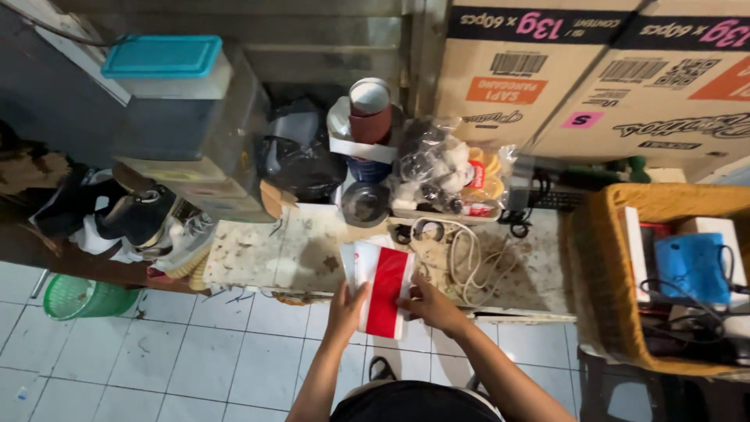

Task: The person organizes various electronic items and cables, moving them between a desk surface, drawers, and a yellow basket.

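Both hands are on it now: the left hand [346,306] grips the near-left edge of a flat red-and-white paper packet [383,287], fingers curled round it, while the right hand [432,303] pinches the right edge from the other side. The packet sits at the front lip of a stained, worn counter [266,254], half over the edge and tilted toward the person, so it looks lifted rather than resting flat. Whether it is open or sealed, I can't tell from here; nothing is poured out or laid beside it, so the work seems to be at its start, with the packet only taken in hand. Just beyond it lies a loose coil of white cord [469,258], and behind that a clear bag of small packets [449,176] and a small dark round pot [365,203]. A woven yellow basket [605,258] stands off to the right, cardboard boxes [539,70] stacked behind.
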